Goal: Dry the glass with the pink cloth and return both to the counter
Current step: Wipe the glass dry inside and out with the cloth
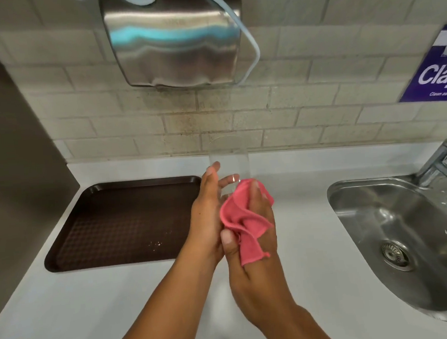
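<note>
A tall clear glass is held upright above the white counter, its rim toward the tiled wall. My left hand grips its lower part from the left, fingers wrapped around it. My right hand holds the pink cloth bunched against the bottom right of the glass, thumb on the near side. The cloth's loose end hangs over the back of my right hand. The base of the glass is hidden by the cloth and fingers.
A dark brown tray with a few crumbs lies on the counter to the left. A steel sink with a tap is on the right. A steel dispenser hangs on the wall above.
</note>
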